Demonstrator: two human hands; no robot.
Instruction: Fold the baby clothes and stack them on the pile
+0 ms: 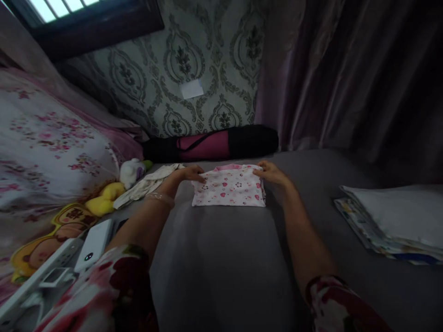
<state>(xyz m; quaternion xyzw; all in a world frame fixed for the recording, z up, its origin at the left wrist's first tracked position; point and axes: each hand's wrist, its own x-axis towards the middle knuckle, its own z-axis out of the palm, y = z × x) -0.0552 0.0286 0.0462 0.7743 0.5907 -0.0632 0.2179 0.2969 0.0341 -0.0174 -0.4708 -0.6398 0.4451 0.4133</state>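
A small white cloth printed with pink hearts [229, 187] lies folded into a rectangle on a grey bed surface [221, 258]. My left hand [190, 174] grips its far left corner, fingers closed on the fabric. My right hand [272, 173] pinches the far right corner in the same way. A pink edge of the cloth shows at the back between my hands. Both forearms reach forward from floral sleeves.
A cream cloth [148, 183] and a white and yellow plush toy [119, 184] lie to the left. A black and pink rolled bag [214, 143] sits against the patterned wall. A stack of folded items [391, 221] rests at right. A white power strip [51, 272] lies near left.
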